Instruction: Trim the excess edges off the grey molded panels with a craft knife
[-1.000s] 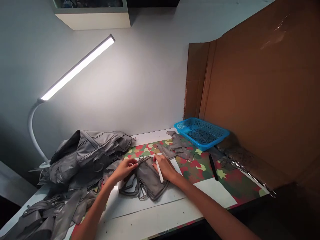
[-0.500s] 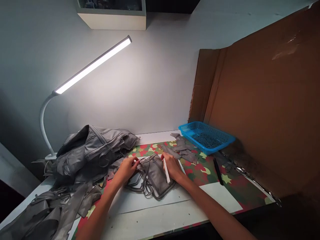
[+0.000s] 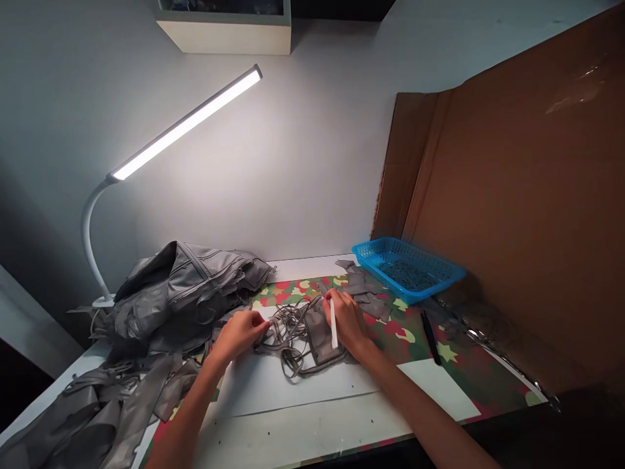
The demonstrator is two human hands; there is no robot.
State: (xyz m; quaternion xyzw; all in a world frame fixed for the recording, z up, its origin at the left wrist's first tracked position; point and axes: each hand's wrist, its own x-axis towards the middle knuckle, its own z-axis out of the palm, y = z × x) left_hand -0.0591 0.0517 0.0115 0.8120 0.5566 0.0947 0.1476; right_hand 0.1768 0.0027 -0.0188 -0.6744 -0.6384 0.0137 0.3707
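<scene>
A grey leather-like piece (image 3: 319, 335) with a tangle of thin strips (image 3: 288, 326) at its left lies on a white sheet in front of me. At the left edge of the tangle, my left hand (image 3: 244, 331) is closed with thumb and fingertips together; what they pinch is too small to make out. My right hand (image 3: 346, 318) is over the upper right of the grey piece, its fingers wrapped round a slim white-handled tool (image 3: 333, 326). The handle points down toward me, and the tool's working end is hidden by the fingers.
A large heap of grey material (image 3: 180, 299) and loose grey scraps (image 3: 107, 404) lie on the left. Behind my right hand are more scraps (image 3: 366, 293) and a blue basket (image 3: 410, 273). A black pen-like object (image 3: 430, 337) lies rightward, beside tall cardboard (image 3: 512, 215). A lamp (image 3: 190, 124) shines above.
The grey piece has turned and flattened, and its thin strips have spread into a looser tangle. My left hand has shifted slightly left and down; my right hand still grips the white-handled tool.
</scene>
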